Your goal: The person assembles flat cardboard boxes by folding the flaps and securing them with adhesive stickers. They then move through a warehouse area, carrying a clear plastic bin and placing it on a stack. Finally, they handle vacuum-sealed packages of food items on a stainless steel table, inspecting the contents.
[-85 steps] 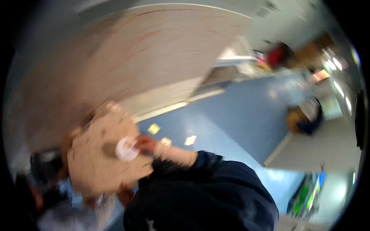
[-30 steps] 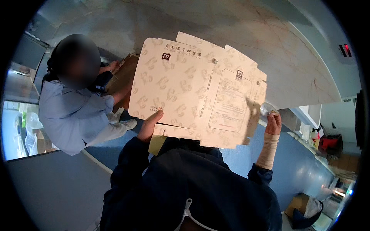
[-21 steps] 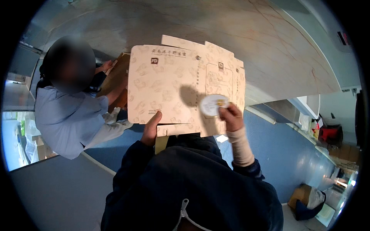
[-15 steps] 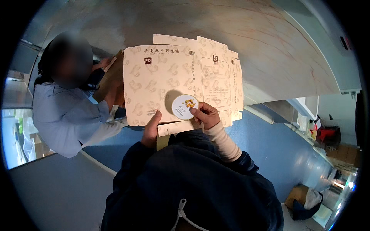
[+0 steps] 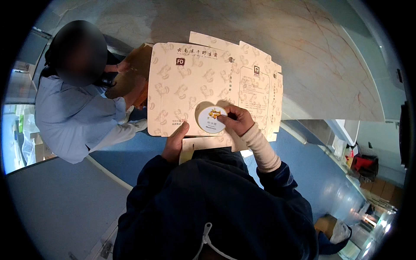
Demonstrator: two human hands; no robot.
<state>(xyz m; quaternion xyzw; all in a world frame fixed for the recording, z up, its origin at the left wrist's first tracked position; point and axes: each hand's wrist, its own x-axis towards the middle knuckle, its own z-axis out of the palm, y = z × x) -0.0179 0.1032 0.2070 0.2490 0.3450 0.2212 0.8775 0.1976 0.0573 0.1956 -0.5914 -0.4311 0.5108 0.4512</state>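
Note:
A flat, unfolded cream cardboard box blank (image 5: pixel 195 82) with a pale repeating print is held up in front of me. My left hand (image 5: pixel 175 143) grips its lower edge, thumb on the printed face. My right hand (image 5: pixel 236 120) pinches a round white sticker (image 5: pixel 211 119) with a small orange picture and presses it against the lower middle of the blank. A second blank (image 5: pixel 260 91) with a printed text panel lies behind the first, sticking out to the right.
Another person (image 5: pixel 82 99) in a light blue shirt crouches at the left, handling brown cardboard (image 5: pixel 130 73). A marbled beige surface (image 5: pixel 303 56) fills the top of the view. Blue floor (image 5: pixel 312 164) lies to the right, with red items (image 5: pixel 364 162) at the far right.
My right hand brought the round sticker from the right side onto the lower middle of the blank. The blank has shifted slightly lower and closer. My left hand has kept its grip.

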